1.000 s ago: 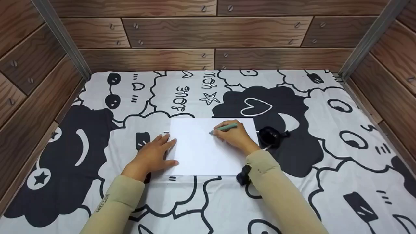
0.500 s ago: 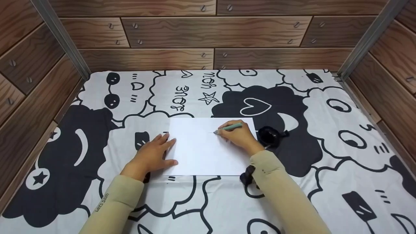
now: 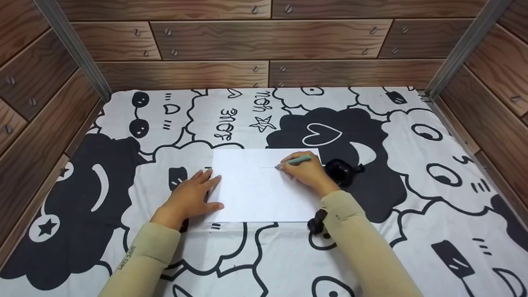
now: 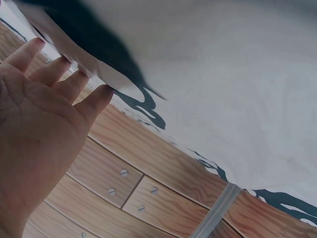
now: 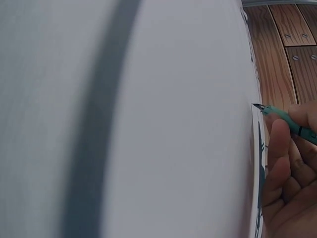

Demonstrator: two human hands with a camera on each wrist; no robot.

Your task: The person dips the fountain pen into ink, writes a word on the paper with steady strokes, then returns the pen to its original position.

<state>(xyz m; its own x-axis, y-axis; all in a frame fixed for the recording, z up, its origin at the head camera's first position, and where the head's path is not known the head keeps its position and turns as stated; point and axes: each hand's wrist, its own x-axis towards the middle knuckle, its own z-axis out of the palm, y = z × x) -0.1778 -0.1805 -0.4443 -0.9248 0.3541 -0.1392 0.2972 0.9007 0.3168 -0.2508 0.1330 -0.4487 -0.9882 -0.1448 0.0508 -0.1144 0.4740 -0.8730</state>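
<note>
A white sheet of paper (image 3: 247, 194) lies on the patterned cloth in front of the person. The right hand (image 3: 307, 173) pinches a green fountain pen (image 3: 299, 159), its nib touching the upper right part of the sheet. From the nib a faint thin line (image 3: 268, 167) runs to the left. In the right wrist view the pen (image 5: 287, 119) shows its dark pointed nib, with the fingers curled about the barrel. The left hand (image 3: 187, 200) rests on the sheet's left edge, fingers spread. Its fingers (image 4: 64, 69) look extended in the left wrist view.
A glossy black round object (image 3: 340, 172) with a short neck sits just right of the sheet. A smaller black object (image 3: 317, 222) lies by the right sleeve, near the sheet's lower right corner. Wood-patterned panels (image 3: 268, 39) enclose the back and both sides.
The right hand has slid to the right with the pen, and a faint line has lengthened behind the nib. The left hand has stayed on the sheet's left edge.
</note>
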